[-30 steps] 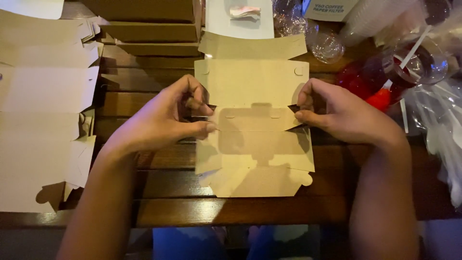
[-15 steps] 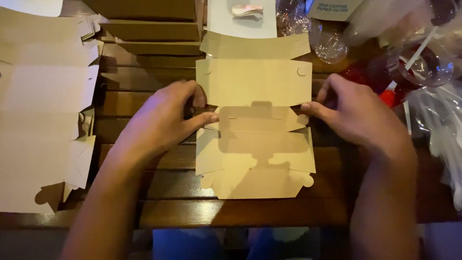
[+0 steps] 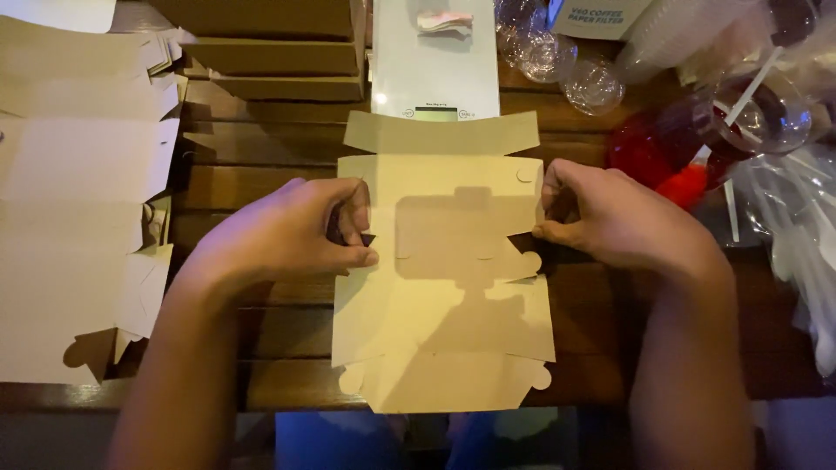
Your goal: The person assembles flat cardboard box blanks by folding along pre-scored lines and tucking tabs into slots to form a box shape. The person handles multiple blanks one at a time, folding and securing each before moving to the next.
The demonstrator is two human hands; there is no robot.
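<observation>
Two hands: both pinch one flat, tan, die-cut cardboard box blank (image 3: pixel 444 270).
Left hand (image 3: pixel 287 231): fingers closed on the blank's left edge flap.
Right hand (image 3: pixel 614 218): fingers closed on its right edge flap, seemingly folded up.
Blank's place: wooden slat table (image 3: pixel 261 174), near edge, centre.
Left edge: stacked pale cardboard blanks (image 3: pixel 78 200).

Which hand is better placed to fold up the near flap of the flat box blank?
Probably left. The left hand pinches the box blank lower along its edge than the right hand, so closer to the near flap.
</observation>
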